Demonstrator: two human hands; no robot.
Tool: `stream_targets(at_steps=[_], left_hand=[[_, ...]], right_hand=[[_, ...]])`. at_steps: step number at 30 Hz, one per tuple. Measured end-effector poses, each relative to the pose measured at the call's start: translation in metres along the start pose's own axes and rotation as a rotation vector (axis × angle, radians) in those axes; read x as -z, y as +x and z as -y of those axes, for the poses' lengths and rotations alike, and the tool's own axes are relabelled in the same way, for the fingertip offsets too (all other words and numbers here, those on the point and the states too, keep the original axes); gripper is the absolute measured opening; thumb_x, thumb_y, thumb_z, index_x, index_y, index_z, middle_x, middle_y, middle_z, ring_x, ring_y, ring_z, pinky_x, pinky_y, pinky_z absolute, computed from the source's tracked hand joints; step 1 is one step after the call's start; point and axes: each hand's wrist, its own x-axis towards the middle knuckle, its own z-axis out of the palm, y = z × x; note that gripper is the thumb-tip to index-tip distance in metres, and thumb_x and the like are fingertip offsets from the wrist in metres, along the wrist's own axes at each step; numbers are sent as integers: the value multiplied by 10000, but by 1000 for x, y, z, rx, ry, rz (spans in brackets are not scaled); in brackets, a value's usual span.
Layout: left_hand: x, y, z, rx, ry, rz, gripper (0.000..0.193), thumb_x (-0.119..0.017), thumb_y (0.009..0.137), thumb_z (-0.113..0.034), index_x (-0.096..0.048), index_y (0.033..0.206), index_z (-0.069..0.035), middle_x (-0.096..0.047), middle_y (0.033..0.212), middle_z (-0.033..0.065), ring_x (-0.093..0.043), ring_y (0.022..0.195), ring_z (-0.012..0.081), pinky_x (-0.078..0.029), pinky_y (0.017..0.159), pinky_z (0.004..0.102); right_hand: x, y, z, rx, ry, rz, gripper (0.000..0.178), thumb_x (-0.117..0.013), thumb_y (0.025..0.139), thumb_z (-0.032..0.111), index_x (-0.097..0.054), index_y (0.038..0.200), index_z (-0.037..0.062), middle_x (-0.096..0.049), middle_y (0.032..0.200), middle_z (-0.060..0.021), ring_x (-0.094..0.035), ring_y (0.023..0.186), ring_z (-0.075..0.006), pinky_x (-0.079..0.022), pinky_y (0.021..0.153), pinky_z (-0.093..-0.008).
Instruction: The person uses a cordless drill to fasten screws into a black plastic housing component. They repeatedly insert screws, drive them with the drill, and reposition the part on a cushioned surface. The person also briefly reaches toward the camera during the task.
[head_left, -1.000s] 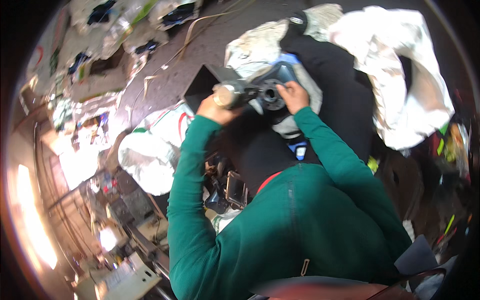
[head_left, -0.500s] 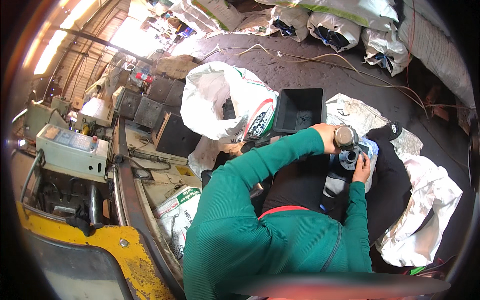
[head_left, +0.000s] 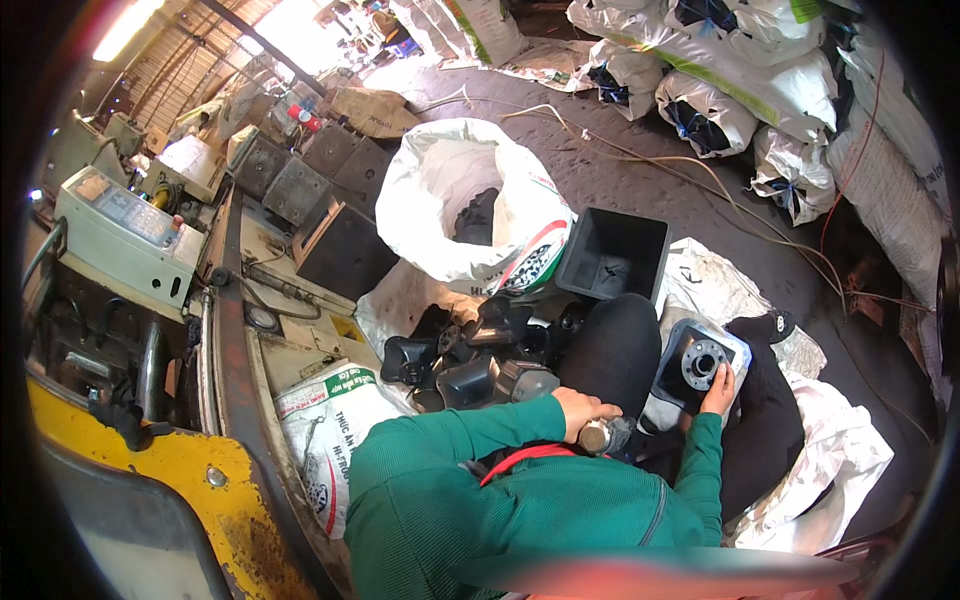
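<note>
The right hand (head_left: 717, 393) pinched the rim of a black part (head_left: 690, 362), its round hub facing up; the part lay on the person's lap, right of the raised knee (head_left: 610, 345), its longer axis seeming to run away from the body; the left hand (head_left: 580, 410) was wrapped round a tool (head_left: 596, 437), whose round end showed below the fingers; its full axis could not be told; this hand was left of the part and nearer the torso, well apart from it, while the right touched it; black pieces (head_left: 500, 325) were heaped beyond the left forearm, a bin (head_left: 625, 240) and sack (head_left: 415, 215) behind.
</note>
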Motion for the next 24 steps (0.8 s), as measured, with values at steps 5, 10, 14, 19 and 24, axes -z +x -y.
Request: stream_targets(at_steps=[5, 10, 14, 19, 24], left_hand=[[-13, -3, 5, 11, -9, -74, 781, -753, 664, -292, -417, 1367, -258, -630, 1033, 104, -654, 867, 333, -521, 741, 454], [-11, -1, 6, 14, -5, -48, 783, -750, 667, -300, -412, 1372, -247, -631, 1026, 101, -647, 870, 330, -505, 762, 455], [-14, -3, 4, 19, 12, -57, 766, -737, 680, -342, -418, 1367, -226, -632, 1011, 95, -648, 874, 322, -497, 774, 446], [-17, -4, -2, 17, 11, -98, 732, -717, 701, -383, -431, 1354, -216, -632, 1004, 95, -648, 888, 311, -494, 783, 441], [-14, 0, -3, 4, 88, -77, 750, -719, 691, -440, -440, 1350, -216, -631, 1001, 98, -652, 884, 314, -497, 772, 439]], right_hand=[[-2, 1, -2, -59, -45, 22, 432, -515, 972, 302, -555, 1227, -45, -615, 1159, -120, -550, 1054, -176, -405, 944, -295], [-3, 2, -6, -51, -69, 28, 461, -506, 975, 341, -552, 1230, -40, -605, 1166, -107, -542, 1061, -173, -400, 944, -287], [-4, -2, -7, -54, -45, 68, 418, -495, 979, 304, -568, 1208, -37, -616, 1144, -117, -552, 1050, -187, -403, 950, -313], [-6, -6, -3, -7, -104, 60, 413, -483, 982, 317, -592, 1177, -31, -641, 1100, -117, -570, 1013, -187, -417, 929, -308], [-9, -4, 0, 10, -120, 47, 440, -488, 977, 326, -587, 1186, -47, -638, 1133, -152, -579, 1047, -214, -416, 942, -320]])
